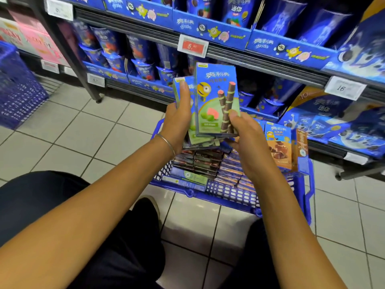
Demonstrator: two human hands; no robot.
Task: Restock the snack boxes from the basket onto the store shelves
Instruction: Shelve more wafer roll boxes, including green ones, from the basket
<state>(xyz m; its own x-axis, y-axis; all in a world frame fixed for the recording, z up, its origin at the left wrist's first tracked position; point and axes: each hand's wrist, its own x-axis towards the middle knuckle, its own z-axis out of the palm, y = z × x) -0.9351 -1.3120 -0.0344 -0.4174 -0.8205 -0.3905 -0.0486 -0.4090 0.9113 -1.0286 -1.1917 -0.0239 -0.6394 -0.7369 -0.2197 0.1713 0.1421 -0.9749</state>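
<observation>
**A:** Orientation of the held stock?

**B:** A fan of green wafer-roll boxes [198,140] is held directly above the blue basket [229,195]. Long axes are upright with a slight tilt. Printed fronts face the camera, and the top ends point up toward the shelving beyond the basket. The front box [216,101] stands highest and overlaps the ones behind it.

**A:** Grip?

**B:** Left hand [179,119]: thumb laid flat up the face of a rear box, other fingers wrapped behind the fan and out of sight. There is a thin metal bangle [166,141] on that wrist. Right hand [248,138]: thumb pressed on the front box's lower right corner, fingers tucked beneath the boxes and mostly hidden. Both hands are over the basket's middle.

**A:** Surface and room?

**B:** A store aisle. The basket sits on pale square floor tiles [83,132], with the person's dark-trousered knees on its near side. Dark metal shelves [250,57] rise on its far side, filled with blue cookie cups [143,69] and blue display trays. A red price tag [192,46] hangs on a rail above the basket. A white tag reading 16 [343,88] is up and to the right of it. A second blue mesh basket [18,90] stands well to the left.

**A:** Contents?

**B:** The basket holds flat-stacked boxes [204,161] in several rows, ends toward the camera. One brown chocolate-flavour box [278,147] stands upright at the basket's far right wall. The count cannot be read.
</observation>
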